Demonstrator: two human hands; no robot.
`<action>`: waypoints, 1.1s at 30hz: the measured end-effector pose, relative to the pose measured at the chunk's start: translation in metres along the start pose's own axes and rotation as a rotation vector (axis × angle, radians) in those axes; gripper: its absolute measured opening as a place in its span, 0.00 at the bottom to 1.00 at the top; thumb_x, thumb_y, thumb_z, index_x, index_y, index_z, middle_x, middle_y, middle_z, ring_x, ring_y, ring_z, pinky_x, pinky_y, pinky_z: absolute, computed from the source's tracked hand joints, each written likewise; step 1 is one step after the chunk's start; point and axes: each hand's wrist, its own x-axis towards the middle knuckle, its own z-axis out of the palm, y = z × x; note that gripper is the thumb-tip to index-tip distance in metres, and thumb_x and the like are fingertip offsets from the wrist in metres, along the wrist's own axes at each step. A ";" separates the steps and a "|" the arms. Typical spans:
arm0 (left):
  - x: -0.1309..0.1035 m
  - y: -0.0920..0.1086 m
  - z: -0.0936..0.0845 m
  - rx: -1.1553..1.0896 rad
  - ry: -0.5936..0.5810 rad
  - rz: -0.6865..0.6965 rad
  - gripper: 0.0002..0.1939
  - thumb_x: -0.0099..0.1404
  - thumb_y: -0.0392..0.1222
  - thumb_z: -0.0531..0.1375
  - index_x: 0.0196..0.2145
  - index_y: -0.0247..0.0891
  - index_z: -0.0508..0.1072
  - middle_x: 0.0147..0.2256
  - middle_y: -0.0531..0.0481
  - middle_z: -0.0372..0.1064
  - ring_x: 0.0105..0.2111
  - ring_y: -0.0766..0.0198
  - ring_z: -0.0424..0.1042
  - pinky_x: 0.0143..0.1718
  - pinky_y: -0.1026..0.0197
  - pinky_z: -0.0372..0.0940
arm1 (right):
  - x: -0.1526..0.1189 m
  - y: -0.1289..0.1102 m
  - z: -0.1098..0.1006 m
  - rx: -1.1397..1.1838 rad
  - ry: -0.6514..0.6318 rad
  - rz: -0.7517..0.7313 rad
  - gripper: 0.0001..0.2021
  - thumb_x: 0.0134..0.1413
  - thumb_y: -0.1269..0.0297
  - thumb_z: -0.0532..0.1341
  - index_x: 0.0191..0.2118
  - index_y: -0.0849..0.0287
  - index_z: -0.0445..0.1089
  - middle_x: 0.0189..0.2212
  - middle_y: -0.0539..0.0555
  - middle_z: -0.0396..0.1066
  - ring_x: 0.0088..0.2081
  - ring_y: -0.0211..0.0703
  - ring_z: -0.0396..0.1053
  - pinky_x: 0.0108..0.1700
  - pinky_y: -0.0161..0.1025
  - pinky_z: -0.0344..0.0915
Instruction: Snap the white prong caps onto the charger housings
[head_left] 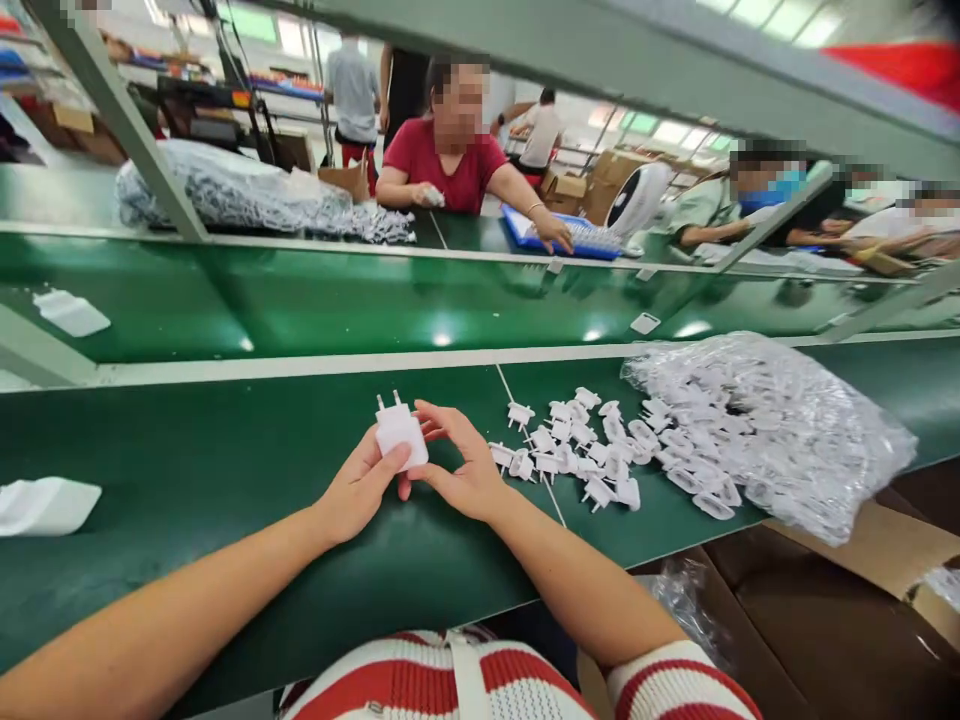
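Observation:
A white two-pin charger (401, 436) is held over the green bench, its pins pointing up and away from me. My left hand (361, 488) grips it from the left, the thumb pressed on its face. My right hand (466, 462) is closed on its right side, thumb by the lower corner and the index finger near the upper edge. Some of the fingers behind the charger are hidden. To the right of my right hand lies a loose pile of small white plug pieces with pins (570, 445).
A clear plastic bag (817, 440) full of white pieces spills onto the bench (225, 450) at right. White casings (49, 506) lie at far left. Beyond a pale rail runs a green conveyor belt (360, 300) carrying scattered white parts. A co-worker in red (450, 165) sits opposite.

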 end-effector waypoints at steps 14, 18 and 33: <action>-0.016 0.016 0.010 -0.165 -0.116 -0.040 0.26 0.79 0.65 0.53 0.54 0.38 0.67 0.36 0.47 0.71 0.33 0.61 0.71 0.31 0.60 0.73 | 0.007 -0.024 -0.010 -0.336 0.078 -0.370 0.27 0.65 0.63 0.71 0.67 0.55 0.69 0.50 0.60 0.83 0.48 0.50 0.82 0.47 0.46 0.81; -0.018 0.019 0.013 -0.226 -0.079 -0.080 0.21 0.80 0.58 0.54 0.55 0.39 0.70 0.39 0.47 0.71 0.34 0.61 0.68 0.30 0.61 0.70 | 0.008 -0.027 -0.010 -0.371 0.087 -0.469 0.26 0.66 0.65 0.70 0.67 0.58 0.68 0.48 0.61 0.84 0.46 0.49 0.83 0.44 0.45 0.81; -0.016 0.018 0.003 0.359 -0.167 0.657 0.20 0.79 0.47 0.55 0.62 0.38 0.70 0.53 0.36 0.72 0.52 0.52 0.73 0.51 0.52 0.68 | 0.001 -0.024 -0.004 -0.379 0.143 -0.500 0.17 0.68 0.70 0.67 0.60 0.58 0.71 0.53 0.63 0.82 0.49 0.45 0.84 0.44 0.39 0.84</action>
